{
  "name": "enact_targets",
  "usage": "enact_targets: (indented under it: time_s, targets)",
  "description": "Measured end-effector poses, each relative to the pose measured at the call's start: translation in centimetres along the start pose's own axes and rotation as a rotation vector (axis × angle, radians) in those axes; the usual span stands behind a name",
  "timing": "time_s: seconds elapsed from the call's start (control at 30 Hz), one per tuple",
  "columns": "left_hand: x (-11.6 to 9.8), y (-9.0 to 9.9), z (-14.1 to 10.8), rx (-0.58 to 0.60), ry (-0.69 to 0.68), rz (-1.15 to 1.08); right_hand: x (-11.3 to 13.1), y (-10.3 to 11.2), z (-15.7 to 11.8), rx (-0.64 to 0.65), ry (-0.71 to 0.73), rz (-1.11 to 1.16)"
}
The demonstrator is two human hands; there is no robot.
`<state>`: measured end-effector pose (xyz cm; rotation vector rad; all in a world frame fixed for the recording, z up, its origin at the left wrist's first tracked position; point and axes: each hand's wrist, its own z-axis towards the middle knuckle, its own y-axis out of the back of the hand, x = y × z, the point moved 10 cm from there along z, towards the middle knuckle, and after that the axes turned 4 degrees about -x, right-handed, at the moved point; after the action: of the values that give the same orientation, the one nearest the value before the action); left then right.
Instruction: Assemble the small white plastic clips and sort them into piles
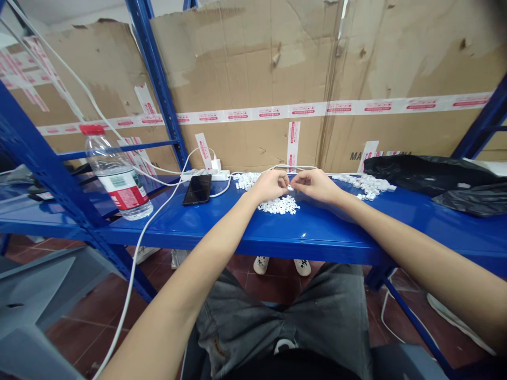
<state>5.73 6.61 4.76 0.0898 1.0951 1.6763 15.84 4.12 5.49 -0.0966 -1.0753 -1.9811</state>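
Above the blue shelf my left hand (271, 186) and my right hand (316, 186) meet almost fingertip to fingertip. Between them is a small white piece (290, 187), pinched by the fingers of both; its exact shape is too small to tell. Just below my left hand lies a pile of small white pieces (279, 205). Another white pile (246, 181) sits behind and left of my left hand, partly hidden by it. A third pile (367, 184) is spread to the right of my right hand.
A black phone (197, 189) lies left of the piles, by a white power strip (190, 174) with cables. Farther left stands a water bottle (119, 179). Black plastic bags (428, 177) lie at the right. Cardboard (253, 68) rises behind the blue shelf (309, 235).
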Motion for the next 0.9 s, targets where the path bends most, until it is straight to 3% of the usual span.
enact_targets:
  time_s: [0.53, 0.9]
  targets:
    - [0.2, -0.1, 0.0, -0.001, -0.013, 0.003, 1.3, -0.4, -0.3, 0.044, 0.071, -0.088]
    - [-0.8, -0.1, 0.2, -0.008, -0.081, -0.005, 1.8, -0.1, -0.5, 0.005, 0.121, -0.083]
